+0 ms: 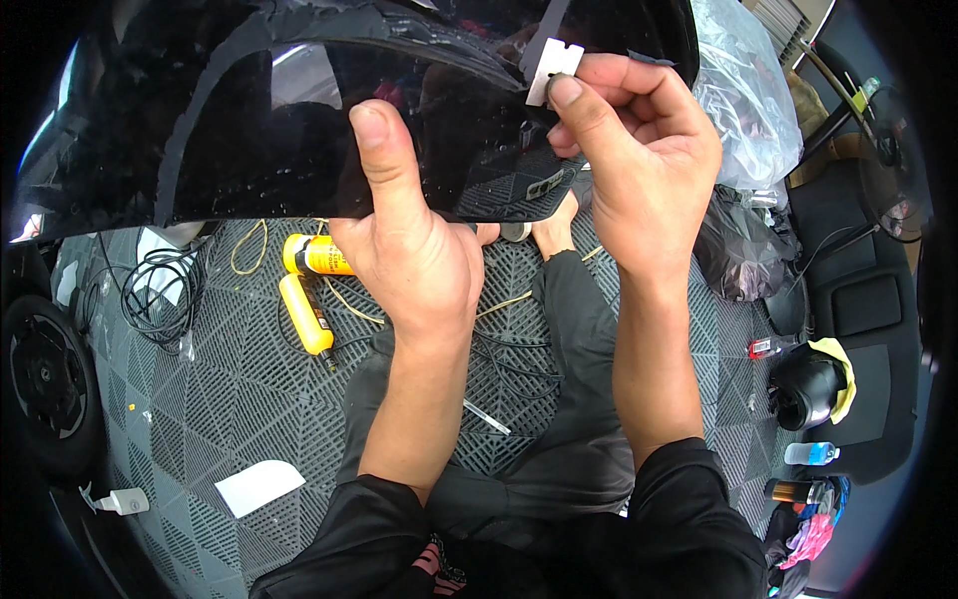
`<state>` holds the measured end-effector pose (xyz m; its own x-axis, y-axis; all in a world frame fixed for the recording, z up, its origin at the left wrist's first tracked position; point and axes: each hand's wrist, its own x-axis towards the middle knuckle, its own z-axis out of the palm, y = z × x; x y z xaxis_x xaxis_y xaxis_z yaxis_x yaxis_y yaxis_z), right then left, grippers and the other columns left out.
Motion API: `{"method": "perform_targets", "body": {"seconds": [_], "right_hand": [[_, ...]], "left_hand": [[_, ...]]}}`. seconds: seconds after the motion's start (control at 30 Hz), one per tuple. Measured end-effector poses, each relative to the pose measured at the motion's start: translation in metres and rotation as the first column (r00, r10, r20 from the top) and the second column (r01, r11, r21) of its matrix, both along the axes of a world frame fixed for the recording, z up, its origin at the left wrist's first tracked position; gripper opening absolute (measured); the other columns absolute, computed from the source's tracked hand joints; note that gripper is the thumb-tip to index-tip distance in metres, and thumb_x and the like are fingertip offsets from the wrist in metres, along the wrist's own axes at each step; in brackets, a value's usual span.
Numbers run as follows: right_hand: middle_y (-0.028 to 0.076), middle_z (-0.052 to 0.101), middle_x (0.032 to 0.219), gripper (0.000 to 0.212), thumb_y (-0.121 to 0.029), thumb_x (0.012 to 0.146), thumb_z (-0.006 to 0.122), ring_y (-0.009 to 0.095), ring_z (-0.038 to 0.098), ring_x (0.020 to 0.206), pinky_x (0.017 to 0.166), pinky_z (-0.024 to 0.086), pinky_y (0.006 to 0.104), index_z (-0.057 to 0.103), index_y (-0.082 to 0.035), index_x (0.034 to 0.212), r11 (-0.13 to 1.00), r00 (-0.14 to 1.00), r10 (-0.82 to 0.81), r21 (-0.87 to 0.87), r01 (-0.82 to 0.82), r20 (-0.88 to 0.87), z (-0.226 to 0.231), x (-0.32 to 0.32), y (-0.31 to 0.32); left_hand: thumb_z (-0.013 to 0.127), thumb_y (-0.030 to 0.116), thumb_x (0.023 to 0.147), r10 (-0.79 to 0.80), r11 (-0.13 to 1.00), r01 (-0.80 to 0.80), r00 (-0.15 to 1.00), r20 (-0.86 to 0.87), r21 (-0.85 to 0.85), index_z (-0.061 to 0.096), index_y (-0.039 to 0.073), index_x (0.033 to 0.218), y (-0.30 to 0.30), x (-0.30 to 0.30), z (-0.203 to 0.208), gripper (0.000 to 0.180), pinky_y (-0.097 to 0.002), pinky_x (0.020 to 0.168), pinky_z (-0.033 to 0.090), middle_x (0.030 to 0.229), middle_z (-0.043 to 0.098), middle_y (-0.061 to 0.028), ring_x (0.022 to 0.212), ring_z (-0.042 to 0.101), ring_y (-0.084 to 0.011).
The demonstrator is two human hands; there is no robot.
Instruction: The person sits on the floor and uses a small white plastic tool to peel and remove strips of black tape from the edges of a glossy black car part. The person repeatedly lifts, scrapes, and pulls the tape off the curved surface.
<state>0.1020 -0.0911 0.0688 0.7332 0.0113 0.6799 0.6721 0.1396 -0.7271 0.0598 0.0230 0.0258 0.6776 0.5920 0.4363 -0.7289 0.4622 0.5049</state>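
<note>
A large glossy black panel (289,150) spans the top, its lower edge facing me. Dull dark film (235,50) with a ragged edge lies over part of its upper side. My left hand (414,240) grips the panel's lower edge, thumb lying up on the shiny face and fingers hidden behind. Pinched between the thumb and fingers of my right hand (654,170) is a small flat razor blade (554,70). It is held at the panel's right part, beside a strip of film (546,30); whether its edge touches is unclear.
Yellow bottles (306,314) and dark cables (165,295) lie on the grey grid floor (239,399), left of my legs. A tyre (48,374) and spray bottle (122,501) are at far left. Plastic bags (743,90), a black helmet-like object (803,384) and a water bottle (810,453) stand right.
</note>
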Motion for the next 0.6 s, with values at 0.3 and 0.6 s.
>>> {"method": "perform_targets", "body": {"seconds": [0.3,0.6], "right_hand": [[0.006,0.071,0.086,0.013,0.001,0.088,0.077,0.008,0.066,0.076,0.069,0.057,0.0219,0.069,0.004,0.098,1.0,0.999,0.011,-0.003,-0.01,0.049,-0.0043,0.006,-0.0006],[0.004,0.071,0.086,0.012,0.0,0.089,0.077,0.008,0.066,0.077,0.071,0.055,0.0218,0.07,0.003,0.097,1.0,0.999,0.001,-0.024,0.0,0.055,-0.0048,0.007,-0.0022]], "left_hand": [[0.062,0.043,0.103,0.015,1.0,-0.015,1.0,-0.011,-0.008,0.059,-0.002,0.131,-0.0018,0.0002,0.0002,0.053,-0.0435,0.109,0.05,0.128,0.066,-0.0117,0.116,0.065,-0.0239],[0.061,0.043,0.104,0.019,1.0,-0.02,0.999,-0.048,-0.014,0.057,-0.002,0.134,-0.004,-0.0012,0.0002,0.054,-0.0423,0.109,0.049,0.13,0.066,-0.0116,0.117,0.064,-0.0237]]}}
